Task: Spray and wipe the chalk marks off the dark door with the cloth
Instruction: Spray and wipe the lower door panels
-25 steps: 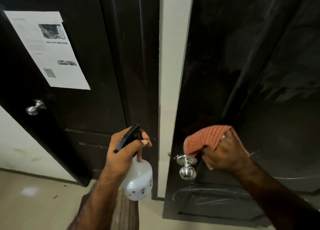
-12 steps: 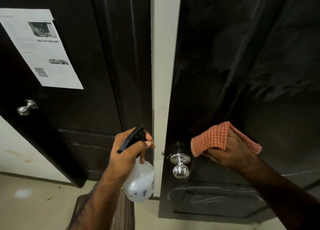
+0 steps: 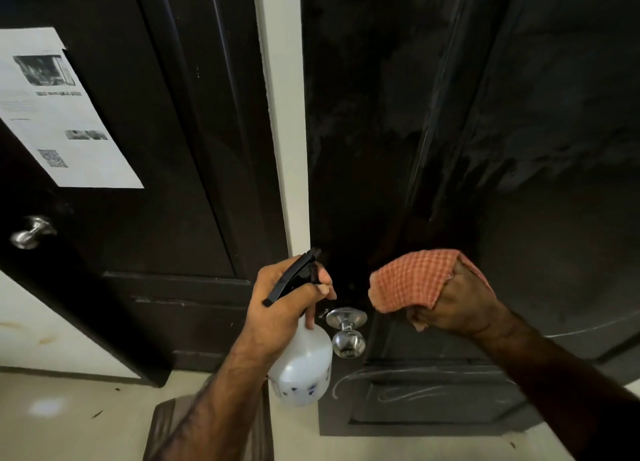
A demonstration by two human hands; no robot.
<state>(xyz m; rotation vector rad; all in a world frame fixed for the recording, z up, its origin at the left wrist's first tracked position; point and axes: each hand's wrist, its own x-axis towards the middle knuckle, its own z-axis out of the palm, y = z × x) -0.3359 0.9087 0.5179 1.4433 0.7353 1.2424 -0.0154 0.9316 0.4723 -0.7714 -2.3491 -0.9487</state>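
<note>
Orange cloth, bunched in the right hand, presses the door at centre right, mid-wipe. Left hand grips the sprayer. Chalk remains lower down; next, probably spray there.

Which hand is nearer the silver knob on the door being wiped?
Left. The left hand, gripping the spray bottle, sits just left of the knob; the right hand, holding the cloth, is up-right, farther.

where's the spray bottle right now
In the head view, the spray bottle is low and centre, held by the left hand just left of the silver door knob, in front of the white door frame.
</note>
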